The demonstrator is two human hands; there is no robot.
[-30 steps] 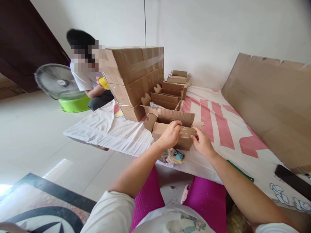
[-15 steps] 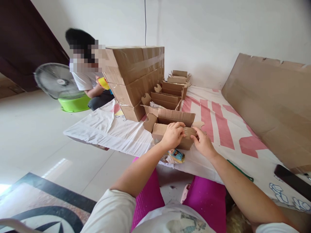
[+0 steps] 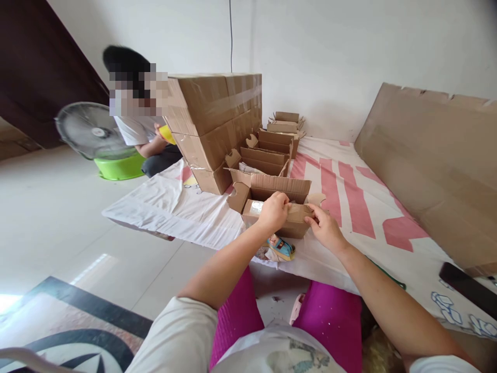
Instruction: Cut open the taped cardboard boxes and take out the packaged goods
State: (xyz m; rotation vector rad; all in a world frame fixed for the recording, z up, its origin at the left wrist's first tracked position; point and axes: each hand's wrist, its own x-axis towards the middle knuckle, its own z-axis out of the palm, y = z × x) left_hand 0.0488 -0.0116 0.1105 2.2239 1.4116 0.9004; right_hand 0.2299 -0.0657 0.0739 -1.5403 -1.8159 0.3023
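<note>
white walls close the far side of a tiled floor [image 3: 58, 207], with a dark door at the far left. a fan [image 3: 91, 130] stands at the left beside a green basin [image 3: 119, 167], and just right of them another person [image 3: 137, 111] sits on the floor, holding something yellow. a white cloth with pink stripes [image 3: 341, 191] is spread over the floor from the middle to the right. on its far left part stands a stack of sealed cartons [image 3: 215, 124], wrapped with clear tape. right of the stack, a row of open small boxes [image 3: 272, 150] runs from far to near. at the near end of that row sits the small cardboard box [image 3: 272, 204], its lid up and its side flaps sticking out. the left hand [image 3: 274, 212] rests on the near front edge of this box, fingers curled over the rim and gripping it. the right hand [image 3: 326, 230] presses on the right end of the same front wall, thumb and fingers pinching the cardboard. just below the box, at the near edge of the cloth, lies a colourful packet [image 3: 281, 248]. pink trousers show at the near middle. at the right a large cardboard sheet [image 3: 430, 171] leans against the wall, and a dark flat object [image 3: 468, 287] lies on the cloth at the near right; what it is cannot be told.
</note>
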